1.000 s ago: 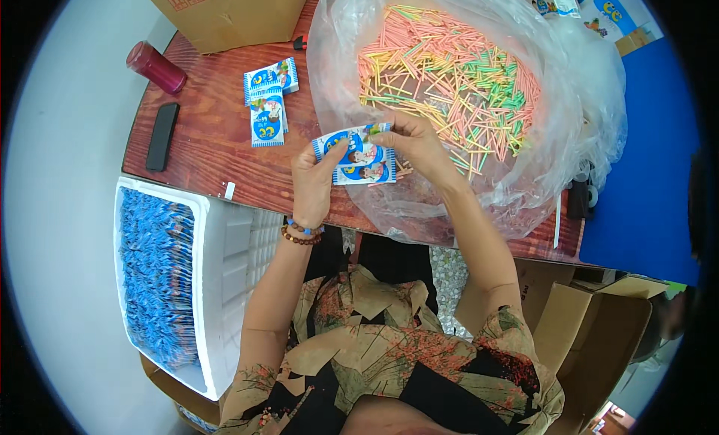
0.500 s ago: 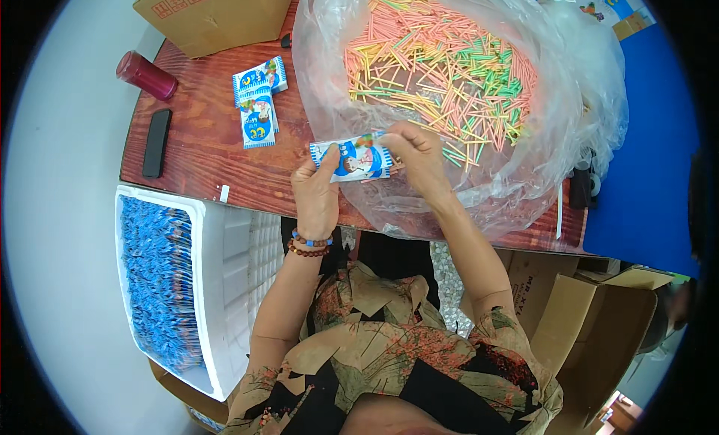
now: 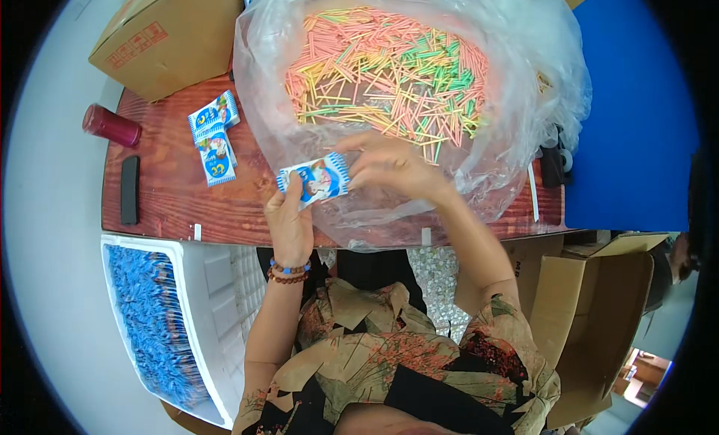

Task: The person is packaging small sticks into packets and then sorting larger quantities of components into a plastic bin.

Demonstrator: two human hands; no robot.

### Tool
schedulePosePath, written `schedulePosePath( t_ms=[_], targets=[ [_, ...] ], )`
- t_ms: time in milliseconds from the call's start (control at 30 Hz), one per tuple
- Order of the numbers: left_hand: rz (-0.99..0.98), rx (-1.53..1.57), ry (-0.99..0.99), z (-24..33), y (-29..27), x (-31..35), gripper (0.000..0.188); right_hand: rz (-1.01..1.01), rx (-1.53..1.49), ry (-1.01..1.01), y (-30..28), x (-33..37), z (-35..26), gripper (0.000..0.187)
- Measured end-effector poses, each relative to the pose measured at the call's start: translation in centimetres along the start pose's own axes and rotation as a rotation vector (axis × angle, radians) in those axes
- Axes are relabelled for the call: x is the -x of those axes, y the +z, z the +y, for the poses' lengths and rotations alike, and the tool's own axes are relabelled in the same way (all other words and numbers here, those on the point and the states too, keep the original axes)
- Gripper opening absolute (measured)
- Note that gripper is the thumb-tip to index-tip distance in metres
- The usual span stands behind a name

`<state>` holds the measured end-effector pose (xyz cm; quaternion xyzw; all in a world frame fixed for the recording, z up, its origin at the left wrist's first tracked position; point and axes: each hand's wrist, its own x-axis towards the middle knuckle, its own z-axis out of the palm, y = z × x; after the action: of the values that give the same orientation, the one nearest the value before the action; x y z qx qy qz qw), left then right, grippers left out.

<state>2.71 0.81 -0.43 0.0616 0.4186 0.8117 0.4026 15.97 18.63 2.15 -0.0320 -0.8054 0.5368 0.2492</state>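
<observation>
A reddish wooden desk [image 3: 172, 210] fills the middle of my view, with a blue panel [image 3: 629, 135] off to the right and pale floor to the left. Both of my hands meet over its near edge on one small blue-and-white packet [image 3: 314, 179]: the left hand [image 3: 290, 218] pinches its lower left corner between thumb and fingers, the right hand [image 3: 389, 165] grips the right end, fingers curled over the top, so the packet is held flat and face-up between them, just in front of the clear plastic bag [image 3: 517, 120]. That bag lies open on the desk, its mouth spread wide, which keeps the heap of coloured sticks [image 3: 389, 68] (pink, yellow, green) within easy reach. Two more packets [image 3: 214, 135] lie together on the bare wood to the left, apart from the bag. Further left are a dark red cylinder [image 3: 111, 125] and a black phone-like slab [image 3: 129, 189]. Below the desk edge, a white tray [image 3: 202, 300] holds rows of blue packets standing packed side by side.
</observation>
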Motion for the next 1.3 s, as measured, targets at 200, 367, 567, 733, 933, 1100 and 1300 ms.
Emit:
schedulePosePath(
  t_ms=[200,367,567,733,933,1100,1300],
  targets=[
    [-0.004,0.013,-0.008,-0.1,-0.5,0.3,0.019,0.415,0.861,0.254,-15.7,-2.3,7.2,0.016],
    [0.022,-0.052,0.002,-0.2,-0.7,0.1,0.018,0.159,1.486,0.2,-18.5,-5.1,8.8,0.026],
    [0.042,-0.066,-0.024,-0.1,-0.8,0.0,0.017,-0.014,1.514,0.148,-19.3,-6.9,9.7,0.032],
    [0.051,-0.056,-0.037,0.0,-1.0,-0.1,0.017,-0.046,1.593,0.17,-19.3,-7.7,11.2,0.031],
    [0.043,-0.037,-0.06,0.1,-0.9,-0.2,0.018,0.099,1.434,0.049,-20.3,-6.3,13.3,0.028],
    [0.035,-0.008,-0.075,0.5,-0.5,-0.1,0.017,0.237,1.166,0.063,-20.8,-6.4,13.7,0.03],
    [0.04,-0.001,-0.074,0.3,-0.9,-0.1,0.016,0.3,0.887,0.137,-20.4,-6.4,12.5,0.036]
  ],
)
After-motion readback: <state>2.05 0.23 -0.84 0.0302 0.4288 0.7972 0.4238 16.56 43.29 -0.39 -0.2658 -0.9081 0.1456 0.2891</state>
